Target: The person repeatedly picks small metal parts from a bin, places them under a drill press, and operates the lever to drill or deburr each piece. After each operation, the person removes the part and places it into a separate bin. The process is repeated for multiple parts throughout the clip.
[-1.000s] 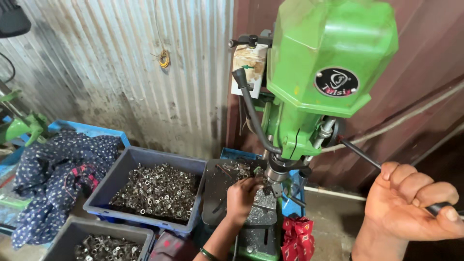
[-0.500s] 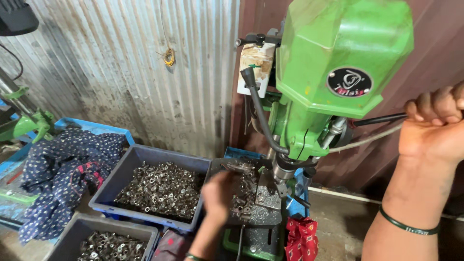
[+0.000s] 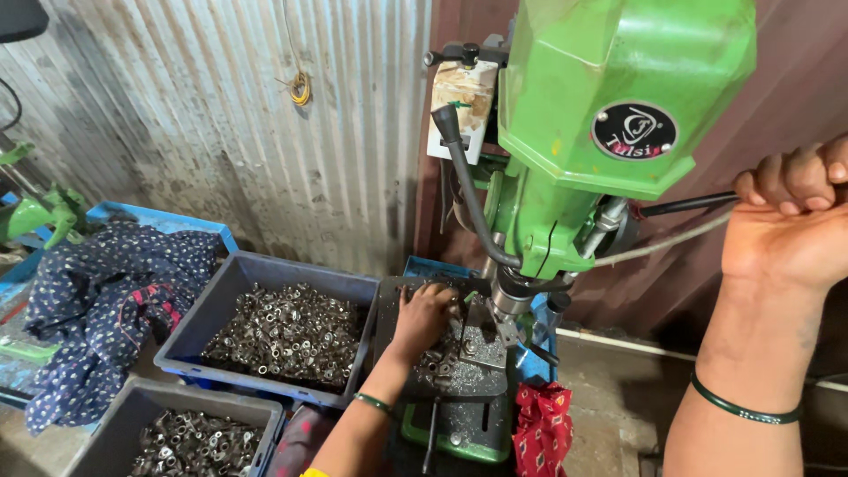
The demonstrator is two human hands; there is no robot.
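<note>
1. Green and glossy, the drill press (image 3: 618, 115) fills the upper right of our view, in front of a corrugated metal wall (image 3: 221, 132).
2. Our right hand (image 3: 791, 221) is raised beside the machine head, its fingers (image 3: 795, 177) curled tight around the black feed lever (image 3: 685, 205).
3. Our left hand (image 3: 422, 318) lies palm down on the dark drill table (image 3: 393, 296) under the spindle (image 3: 511, 300), among small metal parts (image 3: 442, 367). The fingers are bent over the parts; we cannot tell whether they grip one.
4. Just left of the drill table sits a grey bin (image 3: 216, 305) heaped with the same shiny metal pieces, and a second grey bin (image 3: 132, 411) lies nearer to us.
5. A dark blue patterned cloth (image 3: 106, 300) is draped over a blue tray (image 3: 119, 212) at far left.
6. A red cloth (image 3: 541, 428) hangs below the drill table.
</note>
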